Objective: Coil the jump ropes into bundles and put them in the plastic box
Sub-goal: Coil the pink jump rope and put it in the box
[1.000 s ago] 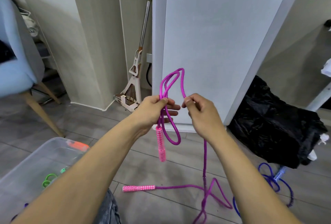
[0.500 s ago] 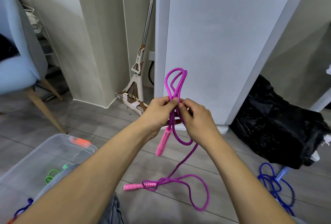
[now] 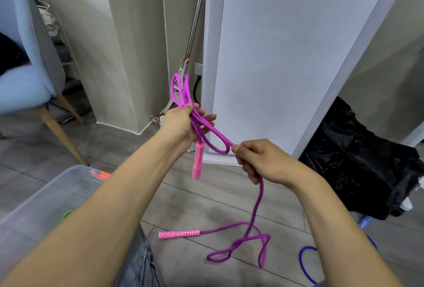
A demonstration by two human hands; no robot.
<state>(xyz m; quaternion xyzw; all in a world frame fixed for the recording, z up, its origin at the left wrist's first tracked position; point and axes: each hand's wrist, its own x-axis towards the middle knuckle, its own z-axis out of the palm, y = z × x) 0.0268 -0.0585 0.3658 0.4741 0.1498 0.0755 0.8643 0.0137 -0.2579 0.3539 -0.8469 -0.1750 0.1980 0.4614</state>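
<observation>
The purple jump rope [image 3: 207, 135] hangs between the two hands, partly gathered into loops and partly trailing on the floor [image 3: 188, 197]. Half a second ago the hands were pressed together at the bundle; now the right hand [image 3: 259, 163] has drawn away to the right and down, pulling out a fresh length of cord, which reads as the start of one more loop to be laid on the stack. The left hand [image 3: 181, 124] grips the gathered loops, thumb and fingers curled round them, with the loops standing up above the fist and one pink handle [image 3: 197, 160] hanging straight down below it. The right hand's fingers are curled tight round the cord, pinching it near the end of the lowest loop. From there the rope's long axis runs down to the floor, where the slack lies in loose curves ending in the second pink handle [image 3: 179, 234], lying flat and pointing left. The clear plastic box [image 3: 46, 197] sits low on the left, a blue rope [image 3: 305, 263] lies on the floor at the right
</observation>
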